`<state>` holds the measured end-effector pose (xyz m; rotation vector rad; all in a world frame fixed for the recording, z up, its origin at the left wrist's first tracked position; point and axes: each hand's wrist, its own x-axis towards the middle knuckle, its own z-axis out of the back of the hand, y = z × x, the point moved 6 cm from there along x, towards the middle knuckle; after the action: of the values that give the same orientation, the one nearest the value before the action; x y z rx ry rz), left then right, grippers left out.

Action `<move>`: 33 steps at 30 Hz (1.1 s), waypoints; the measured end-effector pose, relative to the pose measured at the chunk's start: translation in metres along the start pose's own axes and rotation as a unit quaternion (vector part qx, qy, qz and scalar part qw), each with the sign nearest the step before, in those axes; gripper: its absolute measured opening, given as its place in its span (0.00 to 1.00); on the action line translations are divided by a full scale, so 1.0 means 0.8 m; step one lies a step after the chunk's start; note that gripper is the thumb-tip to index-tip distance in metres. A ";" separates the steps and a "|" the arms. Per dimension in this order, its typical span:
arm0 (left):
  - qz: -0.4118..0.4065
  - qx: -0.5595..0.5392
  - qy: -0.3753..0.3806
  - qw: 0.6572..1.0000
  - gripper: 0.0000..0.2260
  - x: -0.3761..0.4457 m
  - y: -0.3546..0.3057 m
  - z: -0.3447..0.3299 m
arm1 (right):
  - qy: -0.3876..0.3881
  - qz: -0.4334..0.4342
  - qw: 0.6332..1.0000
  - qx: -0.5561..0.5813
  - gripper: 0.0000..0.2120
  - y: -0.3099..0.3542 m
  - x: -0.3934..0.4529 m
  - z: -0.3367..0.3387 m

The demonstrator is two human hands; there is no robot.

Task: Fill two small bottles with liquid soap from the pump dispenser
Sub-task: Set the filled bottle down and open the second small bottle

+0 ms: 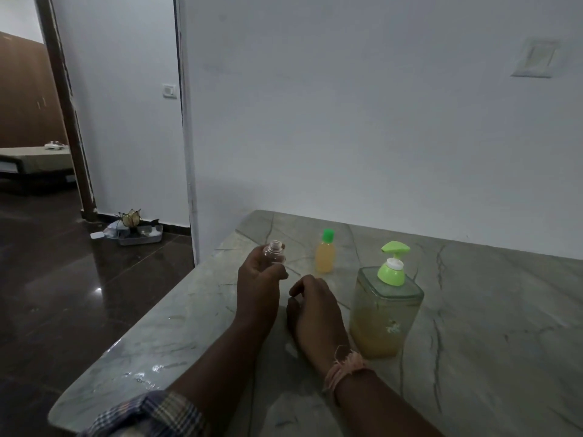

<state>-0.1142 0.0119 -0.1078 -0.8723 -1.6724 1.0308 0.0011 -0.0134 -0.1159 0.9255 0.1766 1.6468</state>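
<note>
While capped bottle (325, 253) holds soap, uncapped bottle (275, 252) empty.

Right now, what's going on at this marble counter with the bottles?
A person is refilling small bottles with soap. Their left hand holds an empty clear bottle, uncapped, above the marble counter. The right hand rests beside it with fingers curled; whether it holds the cap is unclear. A second small bottle, full of yellow liquid and closed with a green cap, stands behind. The pump dispenser, about half full, stands just right of the hands.
</note>
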 end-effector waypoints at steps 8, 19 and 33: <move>0.004 0.000 0.010 1.000 0.13 -0.002 -0.001 -0.001 | -0.025 -0.028 0.998 -0.056 0.02 -0.009 0.004 0.000; -0.005 0.046 0.063 0.997 0.19 -0.007 -0.001 -0.013 | -0.118 0.089 0.988 0.034 0.04 0.079 0.012 0.138; -0.103 0.055 0.218 0.969 0.17 -0.062 -0.040 -0.060 | 0.013 -0.219 0.966 0.139 0.19 -0.037 0.109 0.212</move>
<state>-0.0566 -0.0332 -0.0869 -0.7666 -1.2903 0.7191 0.1328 0.0124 0.0227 0.9908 0.6002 1.2396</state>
